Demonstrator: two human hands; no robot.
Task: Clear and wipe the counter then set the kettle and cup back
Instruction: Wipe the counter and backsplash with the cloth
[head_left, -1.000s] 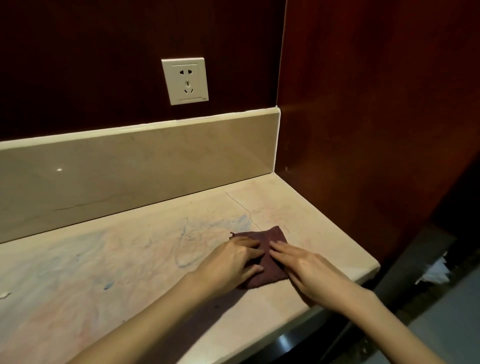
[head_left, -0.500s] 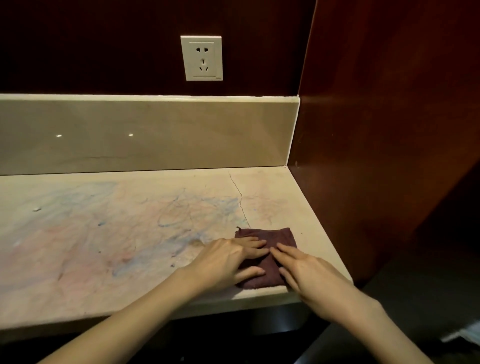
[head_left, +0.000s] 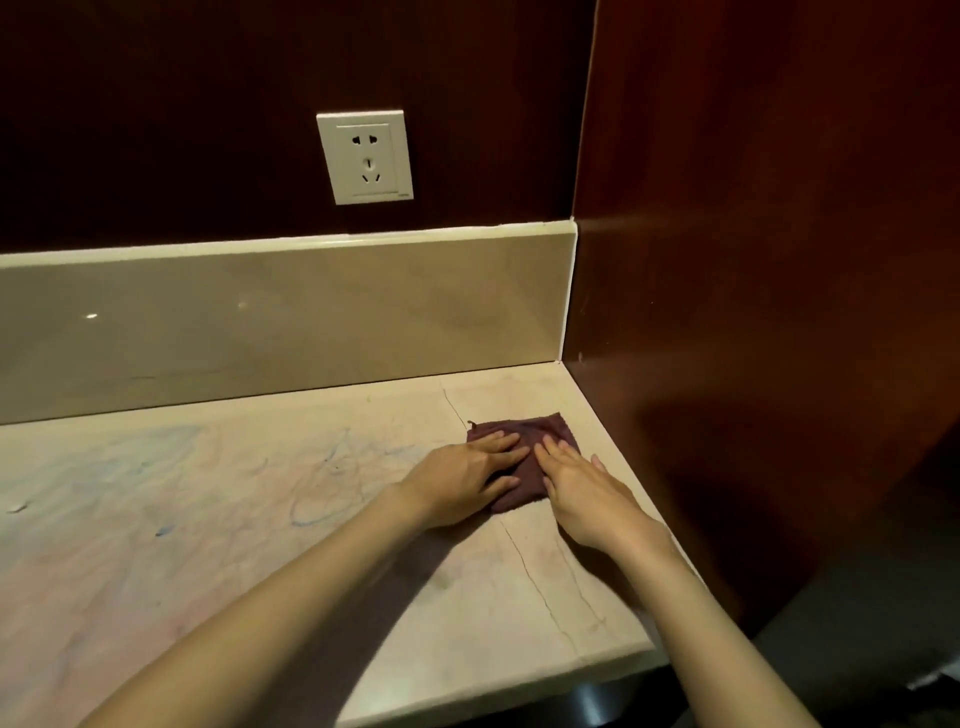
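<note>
Both hands have pushed the cloth (head_left: 524, 457) farther back, near the counter's (head_left: 208, 519) right corner. Left hand (head_left: 462, 478) and right hand (head_left: 587, 493) press it flat-fingered, grasping nothing. Soft, light; pinch an edge.

L hand (head_left: 464, 480): flat, fingers straight, pressing folded maroon cloth (head_left: 524, 441)
R hand (head_left: 582, 486): flat beside L, same cloth under fingertips
Beige marble counter (head_left: 260, 545): blue/pink smears left of fingers

Wooden side panel (head_left: 753, 312) and backsplash (head_left: 311, 322) hem the counter (head_left: 208, 545) corner.
</note>
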